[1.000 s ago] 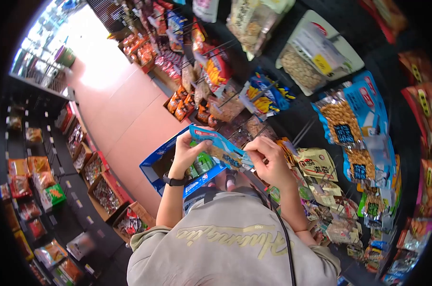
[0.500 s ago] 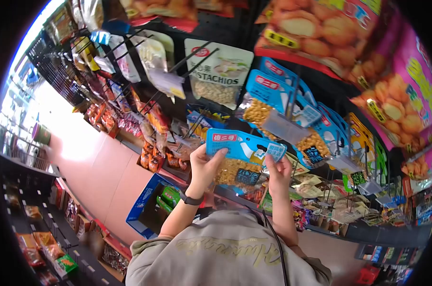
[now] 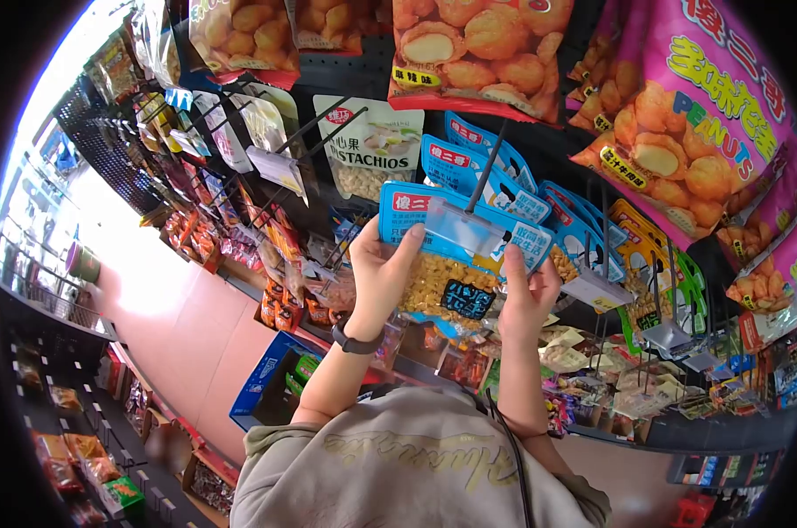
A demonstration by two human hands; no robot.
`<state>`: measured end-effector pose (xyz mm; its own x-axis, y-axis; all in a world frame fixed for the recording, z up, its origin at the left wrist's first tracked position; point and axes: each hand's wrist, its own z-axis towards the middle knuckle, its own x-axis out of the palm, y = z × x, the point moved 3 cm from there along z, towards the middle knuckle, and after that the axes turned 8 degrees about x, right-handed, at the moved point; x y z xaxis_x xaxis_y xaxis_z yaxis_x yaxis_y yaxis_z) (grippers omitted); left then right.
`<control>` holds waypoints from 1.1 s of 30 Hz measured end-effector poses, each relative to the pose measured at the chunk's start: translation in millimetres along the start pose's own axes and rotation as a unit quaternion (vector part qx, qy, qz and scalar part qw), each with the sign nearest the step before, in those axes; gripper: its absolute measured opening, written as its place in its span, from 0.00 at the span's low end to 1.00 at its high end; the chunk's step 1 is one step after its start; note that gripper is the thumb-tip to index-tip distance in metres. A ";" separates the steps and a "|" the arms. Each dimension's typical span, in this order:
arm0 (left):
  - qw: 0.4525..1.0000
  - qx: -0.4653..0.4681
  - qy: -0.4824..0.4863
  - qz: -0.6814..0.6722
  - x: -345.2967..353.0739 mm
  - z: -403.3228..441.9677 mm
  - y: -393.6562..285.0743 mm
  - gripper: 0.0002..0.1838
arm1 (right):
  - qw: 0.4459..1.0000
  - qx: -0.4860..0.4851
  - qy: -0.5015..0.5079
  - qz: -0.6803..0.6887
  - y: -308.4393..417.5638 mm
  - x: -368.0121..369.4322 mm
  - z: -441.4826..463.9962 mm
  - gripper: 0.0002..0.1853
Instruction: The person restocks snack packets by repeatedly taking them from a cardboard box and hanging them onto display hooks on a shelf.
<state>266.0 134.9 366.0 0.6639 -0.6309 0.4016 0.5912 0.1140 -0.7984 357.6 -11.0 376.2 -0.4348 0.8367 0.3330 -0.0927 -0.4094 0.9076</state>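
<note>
Both hands hold a blue-topped bag of peanuts point(image 3: 442, 286) with a clear window, upright in front of the rack. My left hand point(image 3: 383, 273) grips its left side, thumb on the blue header. On the other side, my right hand point(image 3: 530, 295) pinches the right edge, thumb in front. A clear tag holder point(image 3: 464, 231) at a hook's end overlaps the bag's header. Just behind hang more blue bags point(image 3: 482, 180) of the same kind. To their left is a white and green pistachio bag point(image 3: 372, 145).
Large red bags point(image 3: 478, 53) and a pink peanut bag point(image 3: 689, 132) hang above and to the right. Metal hooks stick out around the hands. A blue box point(image 3: 271, 378) with green packs is at the lower left, beside the pink floor point(image 3: 183, 326).
Both hands have raised the bag from near the body to the hook with the blue bags. The view has turned toward the rack, and the tag holder now overlaps the bag.
</note>
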 end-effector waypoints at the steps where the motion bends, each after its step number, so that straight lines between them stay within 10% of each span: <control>1: 1.000 0.002 0.003 0.004 0.3 0.6 -0.3 0.06 | 1.000 0.005 0.001 0.000 0.3 -0.1 0.5 0.07; 22: 0.995 -0.007 0.056 0.077 15.4 52.8 43.9 0.10 | 0.998 -0.046 -0.021 -0.043 -35.7 -5.5 50.2 0.11; 29: 0.996 -0.003 0.049 0.077 5.2 40.5 59.2 0.10 | 0.876 -0.380 -0.048 -0.293 -61.0 -6.4 1.4 0.39; 33: 0.980 0.117 0.044 0.154 -18.8 17.7 57.3 0.18 | 0.825 -0.436 0.063 -0.354 -103.0 -22.1 -48.6 0.38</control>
<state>295.5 166.8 320.6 0.7914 -0.6013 0.1098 0.4652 0.4761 -0.7463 333.2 -5.1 263.0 -0.0805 0.9566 -0.2801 -0.9486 0.0127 0.3162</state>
